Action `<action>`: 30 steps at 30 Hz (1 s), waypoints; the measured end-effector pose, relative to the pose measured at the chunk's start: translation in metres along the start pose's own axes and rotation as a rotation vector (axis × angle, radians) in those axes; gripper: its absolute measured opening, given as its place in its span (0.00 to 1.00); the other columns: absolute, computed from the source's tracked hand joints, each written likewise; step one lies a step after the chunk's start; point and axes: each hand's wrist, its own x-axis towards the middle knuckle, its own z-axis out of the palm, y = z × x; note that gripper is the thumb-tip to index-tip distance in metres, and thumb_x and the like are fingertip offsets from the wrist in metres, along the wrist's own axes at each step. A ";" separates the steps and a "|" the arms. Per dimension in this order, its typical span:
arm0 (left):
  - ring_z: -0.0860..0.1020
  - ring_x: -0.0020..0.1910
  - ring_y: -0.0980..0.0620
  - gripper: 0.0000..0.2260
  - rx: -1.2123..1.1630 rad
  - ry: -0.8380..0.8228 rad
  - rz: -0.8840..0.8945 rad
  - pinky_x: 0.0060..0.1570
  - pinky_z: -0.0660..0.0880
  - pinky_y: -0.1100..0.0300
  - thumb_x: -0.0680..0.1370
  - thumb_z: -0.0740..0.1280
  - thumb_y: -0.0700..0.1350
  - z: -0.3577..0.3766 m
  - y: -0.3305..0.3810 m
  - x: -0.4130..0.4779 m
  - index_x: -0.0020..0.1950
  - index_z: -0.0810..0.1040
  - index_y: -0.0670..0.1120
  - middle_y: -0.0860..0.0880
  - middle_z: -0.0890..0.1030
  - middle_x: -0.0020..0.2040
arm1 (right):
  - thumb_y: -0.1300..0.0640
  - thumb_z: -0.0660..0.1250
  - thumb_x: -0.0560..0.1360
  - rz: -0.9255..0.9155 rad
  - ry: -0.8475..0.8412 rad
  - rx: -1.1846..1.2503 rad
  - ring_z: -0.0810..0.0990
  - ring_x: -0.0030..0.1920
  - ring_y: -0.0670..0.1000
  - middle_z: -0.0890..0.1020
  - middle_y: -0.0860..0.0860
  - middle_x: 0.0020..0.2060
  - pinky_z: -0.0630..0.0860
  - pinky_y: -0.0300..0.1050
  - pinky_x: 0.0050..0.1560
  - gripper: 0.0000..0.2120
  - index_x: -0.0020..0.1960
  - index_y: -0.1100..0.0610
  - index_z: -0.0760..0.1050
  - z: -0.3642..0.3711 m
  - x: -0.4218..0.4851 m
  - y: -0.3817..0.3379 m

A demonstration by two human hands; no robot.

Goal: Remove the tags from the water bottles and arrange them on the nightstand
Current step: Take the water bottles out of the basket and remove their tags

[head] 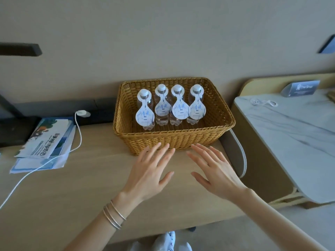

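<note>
Your left hand point(147, 175) and your right hand point(217, 175) are both flat above the counter point(72, 196), palms down, fingers spread. Each grip is released and holds nothing. The fingertips of both hands are just beside the front wall of the basket point(174, 140); I cannot tell if they touch it. Your left wrist carries thin silver bangles point(114, 215).

The basket is woven, brown, and stands on the counter near the wall. Inside it, 4 bottles point(161, 105) stand upright in 1 row, close together, toward the back half of the basket. Each bottle has a white cap and a white paper tag point(145, 115) with blue print, which hangs around the neck and covers the front of the bottle. All 4 tags are in place. The left bottle stands a little nearer to you than the other 3.

At the left on the counter lie some leaflets point(47, 140), and a white cable point(54, 160) runs over them from a plug point(82, 113) behind. At the right, well apart from the basket, is the nightstand point(299, 138) with a pale marble top. On its far edge are a small sign point(300, 88) and a white cord point(262, 102).
</note>
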 end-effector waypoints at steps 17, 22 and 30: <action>0.65 0.71 0.47 0.26 -0.032 -0.006 -0.103 0.69 0.64 0.47 0.78 0.54 0.59 0.040 -0.044 0.050 0.73 0.64 0.48 0.48 0.69 0.72 | 0.44 0.57 0.77 -0.016 -0.001 0.031 0.62 0.72 0.53 0.68 0.53 0.70 0.63 0.60 0.68 0.26 0.72 0.53 0.62 0.042 0.075 0.032; 0.66 0.71 0.48 0.25 -0.039 0.011 -0.132 0.69 0.61 0.49 0.79 0.54 0.58 0.044 -0.044 0.061 0.73 0.64 0.47 0.49 0.69 0.71 | 0.47 0.60 0.75 -0.045 0.038 0.046 0.63 0.72 0.51 0.69 0.52 0.69 0.58 0.63 0.70 0.26 0.71 0.55 0.64 0.049 0.082 0.043; 0.73 0.62 0.49 0.22 -0.022 0.066 -0.126 0.64 0.65 0.51 0.79 0.56 0.54 0.057 -0.053 0.082 0.73 0.64 0.51 0.50 0.75 0.65 | 0.48 0.60 0.76 -0.117 0.028 0.057 0.61 0.73 0.50 0.67 0.52 0.71 0.57 0.58 0.70 0.26 0.72 0.55 0.63 0.059 0.100 0.057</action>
